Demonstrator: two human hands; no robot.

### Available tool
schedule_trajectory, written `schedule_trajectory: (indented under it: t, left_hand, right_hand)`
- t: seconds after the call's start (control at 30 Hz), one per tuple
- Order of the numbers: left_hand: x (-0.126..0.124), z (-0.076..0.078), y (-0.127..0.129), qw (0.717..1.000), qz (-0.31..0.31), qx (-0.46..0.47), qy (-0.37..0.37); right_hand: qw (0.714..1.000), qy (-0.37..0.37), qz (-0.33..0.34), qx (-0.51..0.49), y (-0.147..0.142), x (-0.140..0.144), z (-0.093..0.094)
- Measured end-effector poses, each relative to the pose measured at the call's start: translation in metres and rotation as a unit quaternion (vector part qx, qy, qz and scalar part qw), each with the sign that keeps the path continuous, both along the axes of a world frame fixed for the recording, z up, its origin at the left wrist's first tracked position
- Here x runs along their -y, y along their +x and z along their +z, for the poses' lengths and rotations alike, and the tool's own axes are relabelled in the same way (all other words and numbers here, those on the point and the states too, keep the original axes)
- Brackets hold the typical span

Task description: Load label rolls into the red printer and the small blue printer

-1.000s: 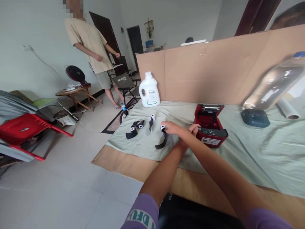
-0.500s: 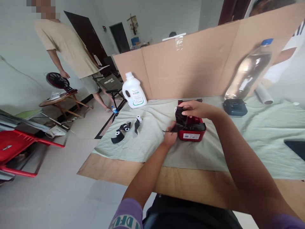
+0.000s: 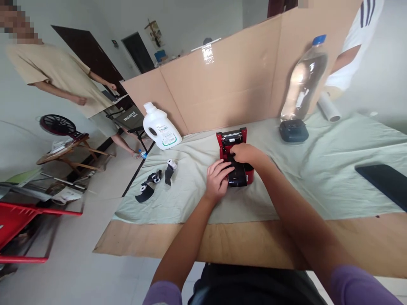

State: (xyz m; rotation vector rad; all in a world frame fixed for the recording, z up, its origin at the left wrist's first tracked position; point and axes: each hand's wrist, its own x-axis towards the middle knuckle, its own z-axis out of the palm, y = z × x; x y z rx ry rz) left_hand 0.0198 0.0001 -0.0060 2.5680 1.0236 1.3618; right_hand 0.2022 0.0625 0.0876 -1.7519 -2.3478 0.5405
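A small red printer stands on the cloth with its lid raised at the back. From its inside a black paper strip runs out over the front. My left hand lies at the printer's left side, fingers stretched out across the strip. Reaching into the printer from the right, my right hand has its fingers curled at the strip's upper end, on a black paper roll mostly hidden beneath them. To the left lie several similar small rolls with white cores and loose black ends.
A white jug and a large water bottle stand before a cardboard screen. At right are a dark case, a white roll and a black phone. A person stands at left, another behind the screen.
My right hand has lowered the black roll into the printer. My left hand has opened out onto the strip, which now hangs over the printer's front. The view has shifted right.
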Motion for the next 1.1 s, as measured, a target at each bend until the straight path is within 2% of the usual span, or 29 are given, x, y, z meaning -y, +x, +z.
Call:
schedule_trajectory:
  t: [0.13,0.2,0.27,0.37,0.5,0.6,0.67,0.73,0.87,0.93,1.03,1.1]
  left_hand:
    - [0.003,0.002,0.002,0.999,-0.007,-0.035,0.016]
    - [0.003,0.002,0.001,0.999,-0.009,-0.043,0.025]
    - [0.003,0.003,0.001,0.998,-0.011,-0.052,0.036]
    - [0.003,0.004,0.000,0.996,-0.006,-0.065,0.060]
    - [0.002,0.003,0.000,0.995,0.006,-0.066,0.076]
    - [0.003,0.002,0.000,0.995,0.018,-0.043,0.089]
    - [0.003,0.002,0.000,0.995,0.032,-0.034,0.091]
    - [0.004,0.004,0.000,0.994,0.047,-0.034,0.090]
    - [0.003,0.010,-0.003,0.995,0.069,-0.019,0.069]
    - [0.001,0.012,-0.006,0.997,0.069,-0.005,0.039]
    - [-0.003,0.011,-0.009,0.999,0.051,0.014,-0.003]
    - [-0.004,0.008,-0.008,0.998,0.050,0.036,-0.025]
  right_hand:
    - [0.995,-0.020,0.052,-0.079,0.035,-0.004,0.015]
    - [0.995,0.005,0.007,-0.099,0.052,-0.008,0.019]
    - [0.984,0.068,-0.079,-0.144,0.062,-0.012,0.017]
    - [0.939,0.149,-0.160,-0.267,0.058,-0.018,0.003]
    - [0.875,0.144,-0.200,-0.416,0.042,-0.019,-0.020]
    - [0.866,0.127,-0.223,-0.429,0.039,-0.007,-0.039]
    - [0.871,0.113,-0.214,-0.428,0.040,0.006,-0.053]
    - [0.862,0.077,-0.182,-0.468,0.042,0.019,-0.066]
    - [0.803,-0.002,-0.131,-0.582,0.043,0.034,-0.083]
    - [0.788,-0.020,-0.110,-0.606,0.043,0.036,-0.086]
    - [0.793,-0.017,-0.082,-0.603,0.043,0.036,-0.088]
    - [0.818,0.005,-0.086,-0.568,0.042,0.036,-0.089]
